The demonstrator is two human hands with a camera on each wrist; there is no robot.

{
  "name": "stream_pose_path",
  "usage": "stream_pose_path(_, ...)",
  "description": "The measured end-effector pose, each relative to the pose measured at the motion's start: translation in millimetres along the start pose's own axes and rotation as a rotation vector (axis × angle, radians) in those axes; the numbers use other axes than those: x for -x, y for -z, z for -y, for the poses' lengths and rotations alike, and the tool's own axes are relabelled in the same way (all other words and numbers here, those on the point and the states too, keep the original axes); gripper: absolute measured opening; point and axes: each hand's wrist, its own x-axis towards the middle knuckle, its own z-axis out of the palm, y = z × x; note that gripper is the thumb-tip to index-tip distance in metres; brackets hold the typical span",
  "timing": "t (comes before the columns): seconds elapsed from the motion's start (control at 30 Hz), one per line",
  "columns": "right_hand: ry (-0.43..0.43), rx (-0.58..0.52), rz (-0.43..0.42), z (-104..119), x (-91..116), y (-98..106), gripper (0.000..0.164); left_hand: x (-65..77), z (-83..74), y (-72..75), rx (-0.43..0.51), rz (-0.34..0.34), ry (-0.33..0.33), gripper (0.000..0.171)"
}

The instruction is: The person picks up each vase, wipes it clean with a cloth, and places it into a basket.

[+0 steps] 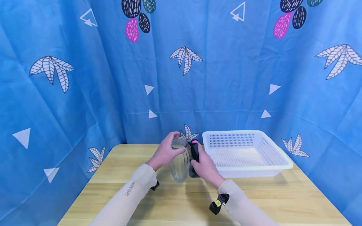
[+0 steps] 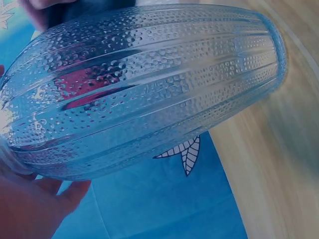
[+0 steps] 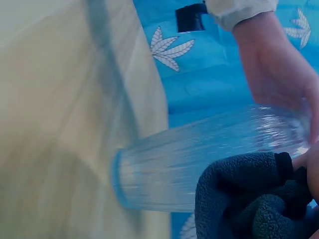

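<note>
A clear glass vase [image 1: 178, 169] with ribs and a bumpy surface stands roughly upright over the table; whether its base touches the wood I cannot tell. My left hand [image 1: 167, 152] grips it around the neck, thumb on the near side and fingers round the far side. Close against the vase's right side, my right hand [image 1: 205, 164] holds a dark fuzzy cloth [image 3: 239, 184], bunched and hanging down. A small pink patch shows at the cloth's top in the head view. The left wrist view shows the vase's dotted glass [image 2: 164, 84] up close.
A white perforated plastic basket [image 1: 246, 171] sits at the back right of the wooden table [image 1: 254, 201], just beyond my right hand. Blue patterned curtain [image 1: 181, 94] hangs behind the table and along both sides.
</note>
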Motion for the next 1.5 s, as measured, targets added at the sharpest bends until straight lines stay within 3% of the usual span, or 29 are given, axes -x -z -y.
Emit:
stream_pose_path(0.13, 0.056, 0.061, -0.051, 12.1, -3.2, 5.7, 0.083, 2.7, -1.2, 2.0, 0.016, 0.017, 0.029, 0.070)
stream_pose_path(0.27, 0.061, 0.104, -0.049, 16.2, -3.2, 6.4, 0.084, 4.2, -6.3, 0.1, 0.019, 0.047, 0.005, 0.066)
stream_pose_path(0.53, -0.024, 0.054, 0.029, 4.2, 0.4, -5.0, 0.087, 3.2, -11.7, -4.3, -0.027, 0.037, -0.024, 0.063)
stream_pose_path(0.7, -0.087, 0.088, 0.086, -11.2, 7.1, -16.1, 0.086, 4.3, -10.5, -5.5, -0.075, 0.021, -0.051, 0.066)
stream_pose_path(0.87, -0.140, 0.199, 0.174, -24.8, 13.4, -27.5, 0.081, 8.5, -8.1, -7.7, -0.092, 0.005, -0.006, 0.074)
stream_pose_path(1.0, -0.141, 0.212, 0.201, -30.2, 16.3, -31.3, 0.079, 10.8, -7.2, -8.2, -0.062, 0.009, 0.017, 0.073)
stream_pose_path(1.27, -0.087, 0.027, 0.063, -20.7, 13.0, -17.5, 0.069, 9.9, -7.5, -5.1, -0.094, -0.018, 0.007, 0.070)
stream_pose_path(1.5, -0.015, 0.037, -0.027, 6.0, 13.1, -0.8, 0.071, 10.8, -10.0, -0.3, -0.084, 0.005, 0.001, 0.067)
